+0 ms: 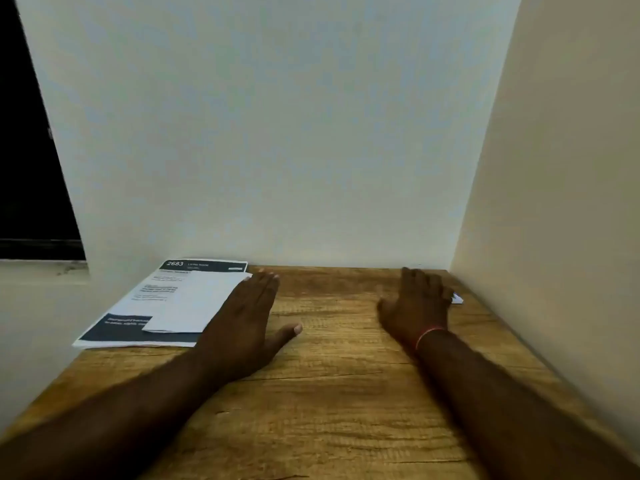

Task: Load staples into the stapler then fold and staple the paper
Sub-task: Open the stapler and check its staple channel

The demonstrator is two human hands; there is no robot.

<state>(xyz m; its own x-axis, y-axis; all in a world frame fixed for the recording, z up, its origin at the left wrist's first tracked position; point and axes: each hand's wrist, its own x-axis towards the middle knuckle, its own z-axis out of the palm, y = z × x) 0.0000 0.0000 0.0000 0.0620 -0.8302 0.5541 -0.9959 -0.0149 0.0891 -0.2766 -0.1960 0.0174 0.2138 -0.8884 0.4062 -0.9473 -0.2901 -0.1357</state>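
Note:
A folded white sheet of paper [194,303] lies on a printed page with dark blue bands [117,332] at the table's far left corner. My left hand [247,320] lies flat, fingers straight, its fingertips on the right edge of the folded sheet. My right hand [417,303] rests palm down on the wood at the far right, fingers straight, a red thread round its wrist. A small white and blue object [457,298] peeks out just behind my right hand; I cannot tell what it is. No stapler shows in view.
The wooden table [329,393] sits in a corner, with a white wall behind and a cream wall [554,202] along its right edge. A dark window [31,168] and its sill are at the far left.

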